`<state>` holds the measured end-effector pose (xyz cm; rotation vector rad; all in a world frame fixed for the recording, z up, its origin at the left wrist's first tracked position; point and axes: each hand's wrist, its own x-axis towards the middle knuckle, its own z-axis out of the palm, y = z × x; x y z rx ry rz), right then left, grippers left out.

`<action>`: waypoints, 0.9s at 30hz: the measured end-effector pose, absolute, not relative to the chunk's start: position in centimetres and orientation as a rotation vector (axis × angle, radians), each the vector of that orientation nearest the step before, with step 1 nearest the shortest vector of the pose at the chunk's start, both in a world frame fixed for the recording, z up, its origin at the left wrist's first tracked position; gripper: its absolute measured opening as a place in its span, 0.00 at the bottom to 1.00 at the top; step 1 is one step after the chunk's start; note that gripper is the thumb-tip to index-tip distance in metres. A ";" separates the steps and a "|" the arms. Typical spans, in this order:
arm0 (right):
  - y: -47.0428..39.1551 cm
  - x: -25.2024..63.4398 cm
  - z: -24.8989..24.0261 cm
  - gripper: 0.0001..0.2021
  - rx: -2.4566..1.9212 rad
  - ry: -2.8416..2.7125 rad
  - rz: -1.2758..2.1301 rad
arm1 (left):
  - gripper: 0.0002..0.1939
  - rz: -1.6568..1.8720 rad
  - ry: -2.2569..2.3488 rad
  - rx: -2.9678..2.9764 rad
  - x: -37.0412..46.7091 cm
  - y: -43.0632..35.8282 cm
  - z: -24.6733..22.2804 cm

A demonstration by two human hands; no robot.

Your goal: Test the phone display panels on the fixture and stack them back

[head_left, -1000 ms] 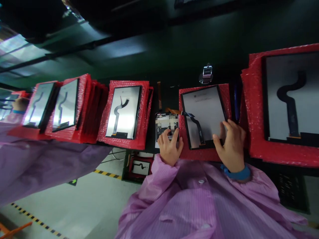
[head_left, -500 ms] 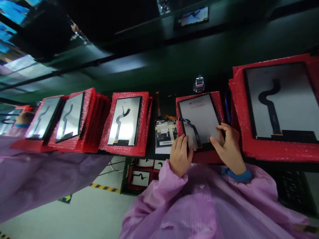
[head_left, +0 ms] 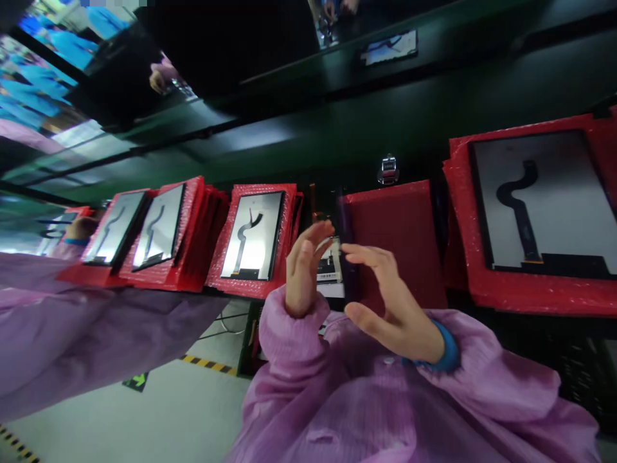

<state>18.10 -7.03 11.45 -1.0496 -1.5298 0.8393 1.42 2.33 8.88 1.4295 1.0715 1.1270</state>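
A display panel (head_left: 348, 263) stands tilted nearly edge-on between my hands, showing as a dark, narrow strip. My right hand (head_left: 398, 308) grips it with the thumb and fingers spread along it. Left of the panel is my left hand (head_left: 303, 270), its fingers extended and slightly curved, apart from the panel as far as I can see. Behind that hand, a circuit board with a white label (head_left: 329, 278) is partly hidden. A red bubble-wrap sheet (head_left: 398, 244) lies bare to the right of the panel.
To the left, a lit panel (head_left: 255, 235) with a ribbon cable rests on red wrap, with more stacked panels (head_left: 161, 225) beyond. A larger-looking panel (head_left: 554, 199) lies on red sheets at right. Behind stands a metal tally counter (head_left: 388, 170). Another person's purple sleeve (head_left: 120, 334) reaches in at left.
The display panel has been lifted off the red sheet and turned from flat to nearly edge-on. Both hands have shifted left, and the view has moved a little.
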 end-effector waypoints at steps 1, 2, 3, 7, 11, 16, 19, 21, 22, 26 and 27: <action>-6.5 17.6 10.7 0.20 -1.002 -1.511 0.908 | 0.24 1.185 1.038 1.372 1.8 2.5 9.5; -6.0 17.0 9.8 0.19 -1.013 -1.461 0.957 | 0.26 1.188 1.018 1.326 2.2 2.6 10.0; -5.6 16.5 8.8 0.18 -1.083 -1.391 0.981 | 0.26 1.162 1.022 1.288 2.4 2.7 10.3; -4.8 15.0 5.4 0.23 -1.438 -1.282 0.920 | 0.23 1.142 1.092 1.249 2.5 2.9 10.7; -5.4 14.6 5.2 0.29 -1.083 -1.498 0.946 | 0.20 1.112 1.066 1.299 2.4 2.9 10.2; -5.8 15.2 4.9 0.25 -1.210 -1.326 1.062 | 0.15 1.051 1.140 0.910 2.9 2.7 10.5; -5.4 15.2 3.5 0.27 -1.442 -1.160 1.099 | 0.14 1.113 1.145 0.657 3.0 2.9 10.8; -5.3 15.2 2.9 0.31 -1.473 -1.096 1.132 | 0.14 1.133 1.143 0.566 2.6 3.0 10.8; -5.3 15.2 2.8 0.34 -1.480 -1.071 1.159 | 0.13 1.146 1.149 0.530 2.4 3.0 10.8; -5.2 15.6 3.7 0.38 -1.429 -1.077 1.211 | 0.17 1.113 1.038 0.456 1.3 2.7 10.9; -5.2 15.8 4.1 0.36 -1.391 -1.134 1.186 | 0.19 1.104 0.979 0.473 1.2 2.7 10.9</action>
